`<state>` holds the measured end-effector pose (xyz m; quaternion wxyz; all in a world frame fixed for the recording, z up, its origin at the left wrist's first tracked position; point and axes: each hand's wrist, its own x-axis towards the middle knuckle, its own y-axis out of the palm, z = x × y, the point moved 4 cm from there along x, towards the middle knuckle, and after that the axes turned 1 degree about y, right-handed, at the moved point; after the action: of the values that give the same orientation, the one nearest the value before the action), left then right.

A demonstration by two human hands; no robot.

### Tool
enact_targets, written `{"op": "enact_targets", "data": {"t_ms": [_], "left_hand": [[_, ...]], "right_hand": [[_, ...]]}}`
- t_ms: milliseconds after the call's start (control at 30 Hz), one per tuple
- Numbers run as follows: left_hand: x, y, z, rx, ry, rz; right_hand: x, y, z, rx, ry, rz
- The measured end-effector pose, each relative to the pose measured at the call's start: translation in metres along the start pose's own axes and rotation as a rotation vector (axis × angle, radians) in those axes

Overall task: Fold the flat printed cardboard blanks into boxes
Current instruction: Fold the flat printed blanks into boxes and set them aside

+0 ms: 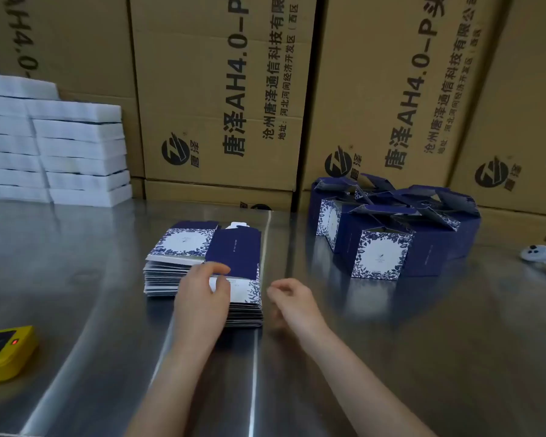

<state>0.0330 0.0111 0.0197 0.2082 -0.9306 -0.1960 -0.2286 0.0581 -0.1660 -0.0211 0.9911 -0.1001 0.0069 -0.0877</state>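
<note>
A stack of flat blanks, navy with white floral panels, lies on the steel table in front of me. My left hand rests on the stack's near edge and pinches the top blank between thumb and fingers, lifting its edge a little. Just right of the stack my right hand hovers over the table, fingers loosely curled and holding nothing. Several folded navy boxes with open top flaps stand grouped at the right rear.
The steel table has a seam running down its middle. White foam trays are stacked at the back left. Large brown cartons wall off the back. A yellow device lies at the left edge, a white object at the right edge.
</note>
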Motion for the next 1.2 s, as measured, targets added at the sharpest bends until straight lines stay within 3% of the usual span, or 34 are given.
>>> {"op": "enact_targets", "data": {"t_ms": [333, 600, 933, 1200], "left_hand": [[0.091, -0.014, 0.036, 0.491, -0.135, -0.094], [0.120, -0.025, 0.085, 0.610, -0.442, 0.070], [0.112, -0.025, 0.083, 0.674, -0.380, 0.090], [0.112, -0.003, 0.070, 0.723, -0.290, 0.191]], "right_hand": [[0.039, 0.022, -0.003, -0.135, 0.097, -0.078], [0.054, 0.024, -0.005, -0.145, 0.062, -0.090], [0.054, 0.016, -0.005, -0.004, 0.076, -0.059], [0.042, -0.017, -0.005, 0.248, 0.080, -0.018]]}}
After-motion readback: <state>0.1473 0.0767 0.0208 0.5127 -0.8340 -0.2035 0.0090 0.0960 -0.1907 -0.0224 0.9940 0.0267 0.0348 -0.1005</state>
